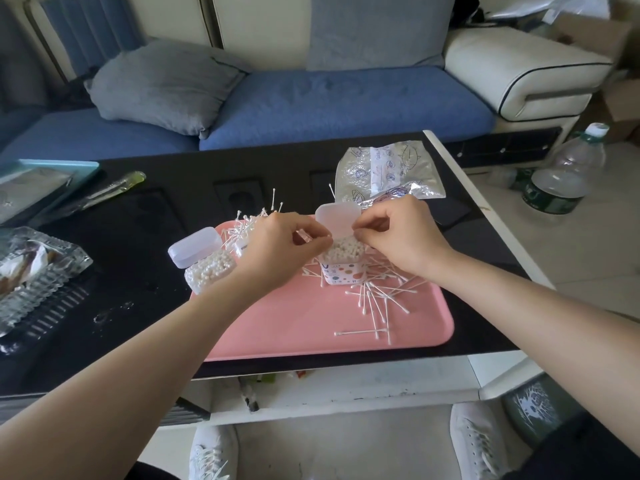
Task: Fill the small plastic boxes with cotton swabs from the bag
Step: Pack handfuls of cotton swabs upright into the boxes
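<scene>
tray (294,327) on table (131,230) | L box (207,270) + ctr box (343,271) on tray | bag (384,168) behind

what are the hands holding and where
Left hand and right hand both pinch the open dotted box at its top rim, one on each side.

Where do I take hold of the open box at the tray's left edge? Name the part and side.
Grip the left box by its side walls below the rim, coming from the near left. Its lid stands hinged open and swab heads fill the mouth, so a top grip would likely disturb them; the left hand crowds its right.
</scene>
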